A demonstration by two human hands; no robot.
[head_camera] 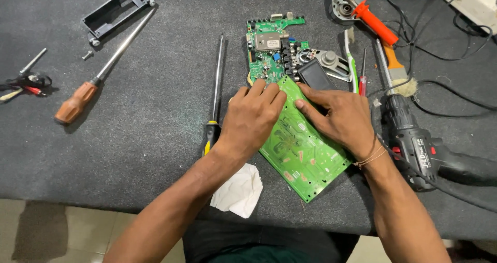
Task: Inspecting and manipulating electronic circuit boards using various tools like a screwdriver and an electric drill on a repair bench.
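Desk (129, 138): dark grey mat, carrying all items.
Board (305, 154): large green circuit board, solder side up, flat at centre; no tool applied to it yet, work judged early.
Drill (414, 138): right of board, untouched.
Left hand (251, 120): fingers spread flat on board's upper left edge, gripping nothing.
Right hand (341, 118): pressed flat on board's upper right.
Small board (272, 50): just above board, partly overlapped.
Screwdriver (215, 97): just left of board, lying idle.
Tissue (239, 190): below-left of board.
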